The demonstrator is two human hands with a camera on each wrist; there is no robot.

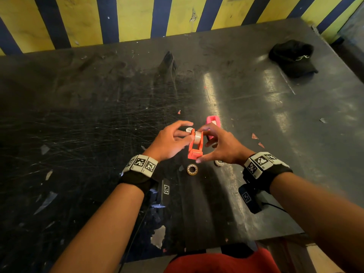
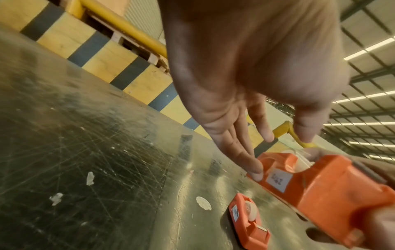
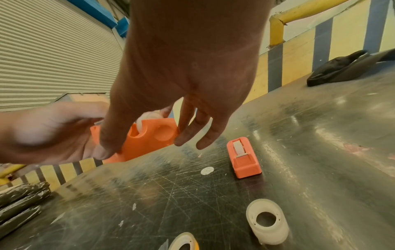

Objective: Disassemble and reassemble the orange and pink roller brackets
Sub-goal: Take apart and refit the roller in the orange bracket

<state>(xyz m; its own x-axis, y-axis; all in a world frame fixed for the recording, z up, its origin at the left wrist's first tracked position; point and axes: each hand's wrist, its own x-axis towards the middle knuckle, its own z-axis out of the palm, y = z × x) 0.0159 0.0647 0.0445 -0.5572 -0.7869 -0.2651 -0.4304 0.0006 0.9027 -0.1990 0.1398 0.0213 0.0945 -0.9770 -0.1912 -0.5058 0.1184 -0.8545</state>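
The orange bracket (image 1: 195,150) (image 2: 320,182) (image 3: 149,137) is held tilted above the table (image 1: 98,125), with a clear roller (image 1: 198,137) (image 2: 301,162) (image 3: 147,118) seated in its slot. My right hand (image 1: 202,144) (image 3: 141,147) grips the bracket lengthwise, thumb on the near end and fingers on the far end. The left hand (image 1: 187,133) (image 2: 280,155) has fairly straight fingers; one fingertip (image 2: 256,175) touches the bracket's side and the thumb lies at the roller. The pink bracket (image 1: 212,125) (image 2: 248,219) (image 3: 243,159) lies on the table just beyond, holding a roller.
Below my hands lie a loose tape roll (image 1: 192,169) (image 3: 183,241) and a white roller (image 1: 219,162) (image 3: 267,219). A small white disc (image 1: 189,129) (image 3: 207,170) lies by the pink bracket. A black cap (image 1: 291,58) sits far right.
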